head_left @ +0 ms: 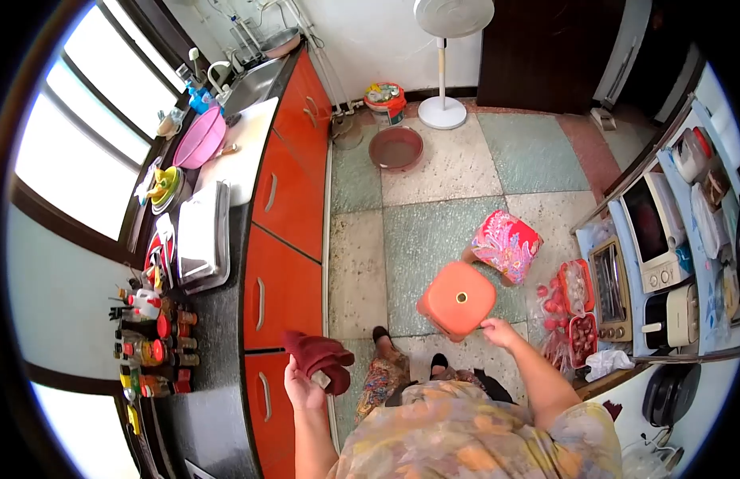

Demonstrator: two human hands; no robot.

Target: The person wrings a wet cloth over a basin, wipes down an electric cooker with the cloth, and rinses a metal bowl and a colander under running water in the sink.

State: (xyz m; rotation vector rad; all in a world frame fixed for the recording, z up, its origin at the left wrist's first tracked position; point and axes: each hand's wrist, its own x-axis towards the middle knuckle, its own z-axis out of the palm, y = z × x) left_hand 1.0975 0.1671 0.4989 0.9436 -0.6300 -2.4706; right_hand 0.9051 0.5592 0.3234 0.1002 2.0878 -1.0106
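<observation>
My left hand (304,389) is closed around a dark red cloth (322,355), which hangs bunched in front of the orange cabinets; a small pale patch shows at its lower side. My right hand (502,333) grips the near right edge of an orange plastic stool (459,297). The stool has a rounded square top with a small hole in the middle. Just beyond it stands a low stool with a pink patterned cover (507,246). How the fingers sit under the orange stool's rim is hidden.
Along the left runs a counter (218,343) with bottles, a metal tray and a pink basin (201,138). A brown-red basin (395,148), a bucket (384,104) and a white fan (443,112) stand ahead. At right, a shelf holds a microwave (653,227) above floor-level red baskets (582,339).
</observation>
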